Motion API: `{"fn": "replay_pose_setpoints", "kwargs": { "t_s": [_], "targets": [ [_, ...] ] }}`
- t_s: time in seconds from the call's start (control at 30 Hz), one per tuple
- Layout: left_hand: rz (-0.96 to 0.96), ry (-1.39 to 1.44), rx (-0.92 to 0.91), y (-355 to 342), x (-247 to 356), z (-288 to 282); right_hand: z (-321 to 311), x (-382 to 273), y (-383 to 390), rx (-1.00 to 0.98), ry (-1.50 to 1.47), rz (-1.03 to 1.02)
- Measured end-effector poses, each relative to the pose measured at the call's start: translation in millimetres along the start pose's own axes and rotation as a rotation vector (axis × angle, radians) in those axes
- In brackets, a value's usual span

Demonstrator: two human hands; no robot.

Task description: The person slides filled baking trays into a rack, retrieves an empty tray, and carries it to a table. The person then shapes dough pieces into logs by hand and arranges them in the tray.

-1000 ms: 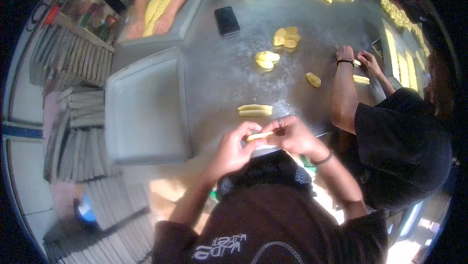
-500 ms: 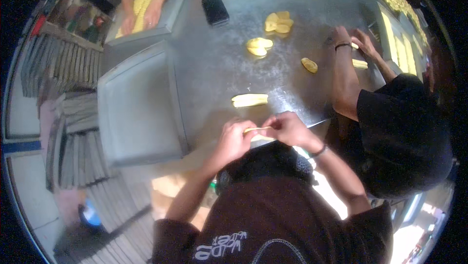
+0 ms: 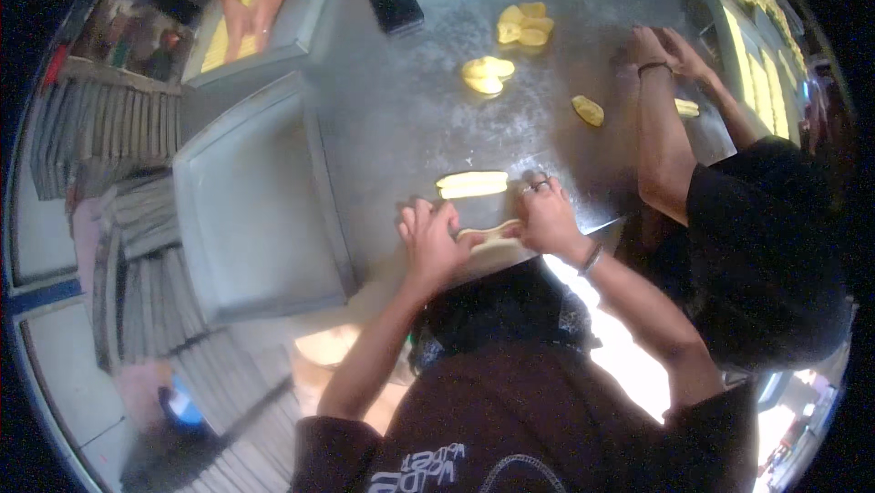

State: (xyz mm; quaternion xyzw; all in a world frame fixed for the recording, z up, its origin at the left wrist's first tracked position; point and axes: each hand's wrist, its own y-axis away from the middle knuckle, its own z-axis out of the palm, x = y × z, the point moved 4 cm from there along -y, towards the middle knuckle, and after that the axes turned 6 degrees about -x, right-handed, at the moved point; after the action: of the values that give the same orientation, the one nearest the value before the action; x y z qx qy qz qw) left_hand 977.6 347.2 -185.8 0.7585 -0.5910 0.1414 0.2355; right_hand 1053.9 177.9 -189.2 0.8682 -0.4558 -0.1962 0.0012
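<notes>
Left hand (image 3: 427, 236) and right hand (image 3: 550, 220), both half-curled, at near edge of grey metal table (image 3: 392, 119). Thumbs on either end of bowed, pale yellow dough strip (image 3: 495, 232), which lies between the hands; cannot tell if fingers close around it. Two pale yellow dough sticks (image 3: 472, 185) side by side just beyond, farther from that edge. Shallow grey rectangular tray (image 3: 319, 179) at table's left. Flat black rectangular device (image 3: 396, 3) toward far left corner.
</notes>
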Motion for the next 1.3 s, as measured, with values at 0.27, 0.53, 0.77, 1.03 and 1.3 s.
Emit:
{"fn": "replay_pose_setpoints", "kwargs": {
  "t_s": [0.27, 0.53, 0.77, 1.03, 1.3],
  "targets": [
    [0.182, 0.083, 0.007, 11, -23, 15, 11, 35, -4, -0.126, -0.415, -0.193],
    [0.192, 0.15, 0.011, 7, -16, -3, -5, 3, -7, -0.268, -0.244, -0.148],
    [0.151, 0.176, -0.015, -6, -15, -7, -18, -4, -23, -0.493, -0.157, -0.012],
    [0.156, 0.083, -0.034, -29, -17, -10, -16, -6, -37, -0.32, -0.103, -0.022],
    [0.217, 0.13, -0.004, -54, -25, -13, -16, 1, -60, -0.276, -0.112, -0.02]
  ]
}}
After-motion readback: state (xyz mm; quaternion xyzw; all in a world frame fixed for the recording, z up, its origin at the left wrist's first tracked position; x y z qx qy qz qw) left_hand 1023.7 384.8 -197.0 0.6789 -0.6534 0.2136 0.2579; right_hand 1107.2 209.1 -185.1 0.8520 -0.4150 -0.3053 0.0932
